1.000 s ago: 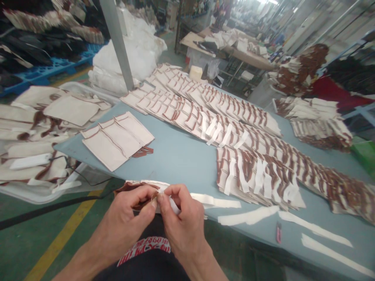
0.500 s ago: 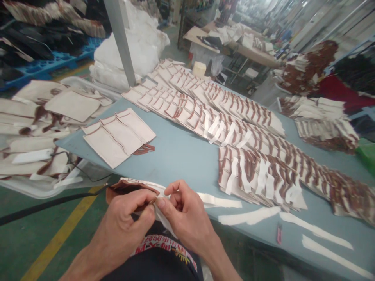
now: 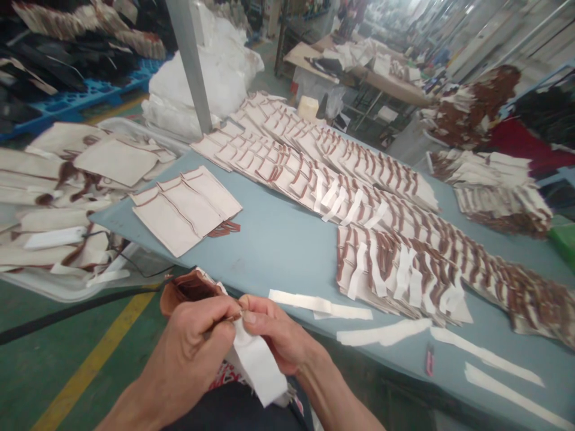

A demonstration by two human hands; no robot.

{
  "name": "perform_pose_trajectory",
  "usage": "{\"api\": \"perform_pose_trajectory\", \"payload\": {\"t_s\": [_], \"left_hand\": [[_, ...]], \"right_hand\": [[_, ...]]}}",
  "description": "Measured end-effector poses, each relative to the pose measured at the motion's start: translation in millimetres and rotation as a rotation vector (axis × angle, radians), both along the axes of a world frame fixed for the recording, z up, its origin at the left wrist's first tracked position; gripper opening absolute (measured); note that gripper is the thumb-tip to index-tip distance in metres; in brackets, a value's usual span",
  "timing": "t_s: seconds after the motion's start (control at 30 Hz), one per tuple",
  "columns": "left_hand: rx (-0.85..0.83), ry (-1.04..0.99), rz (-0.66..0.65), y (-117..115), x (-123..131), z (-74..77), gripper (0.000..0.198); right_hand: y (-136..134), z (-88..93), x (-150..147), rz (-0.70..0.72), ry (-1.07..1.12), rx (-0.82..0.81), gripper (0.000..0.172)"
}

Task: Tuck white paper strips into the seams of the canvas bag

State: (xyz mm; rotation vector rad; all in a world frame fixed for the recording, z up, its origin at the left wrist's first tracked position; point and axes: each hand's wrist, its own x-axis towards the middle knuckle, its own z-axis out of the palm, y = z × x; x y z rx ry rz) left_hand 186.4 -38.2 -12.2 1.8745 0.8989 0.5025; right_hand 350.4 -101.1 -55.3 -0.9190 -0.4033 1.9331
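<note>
My left hand [image 3: 191, 353] is closed around a small cream pouch with brown trim [image 3: 186, 287], held just off the near edge of the blue table [image 3: 278, 245]. My right hand [image 3: 276, 335] pinches a white paper strip [image 3: 258, 362] that hangs down from the pouch between both thumbs. The two hands touch at the fingertips. More white strips [image 3: 321, 304] lie on the table right beyond my hands.
Long overlapping rows of cream pouches with brown trim [image 3: 381, 209] cover the table's middle and right. A few flat pouches [image 3: 186, 209] lie at the left corner. A small pink cutter [image 3: 430, 360] rests near the front edge. A grey post [image 3: 191, 60] stands behind; a tray of pouches [image 3: 58, 197] sits left.
Both hands have drawn back from the table edge toward me. The white strip has peeled away from the pouch and now hangs down longer from my right fingers.
</note>
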Motion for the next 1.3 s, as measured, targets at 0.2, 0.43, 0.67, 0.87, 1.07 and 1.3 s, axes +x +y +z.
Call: {"api": "perform_pose_trajectory", "payload": {"t_s": [0.2,0.43,0.67,0.87,1.07,1.3], "left_hand": [[-0.155,-0.097,-0.134,5.0,-0.2,-0.9,0.035],[-0.145,-0.015,-0.210,14.9,-1.1,19.6,0.030],[-0.033,0.061,-0.309,17.7,-5.4,32.0,0.032],[-0.017,0.069,-0.320,8.4,-10.3,42.2,0.027],[0.150,0.014,-0.196,5.6,-7.8,42.6,0.018],[0.352,-0.020,-0.191,6.4,-1.5,39.5,0.024]], "right_hand": [[3.7,10.1,16.5,0.066,-0.226,0.212,0.069],[7.7,28.6,40.4,-0.045,-0.698,0.466,0.053],[7.3,97.9,47.1,-0.029,-1.066,0.921,0.052],[20.7,104.1,52.3,0.285,-1.259,1.011,0.033],[23.5,106.5,50.6,0.314,-1.234,1.053,0.035],[18.0,86.4,47.0,0.211,-1.213,1.002,0.022]]}}
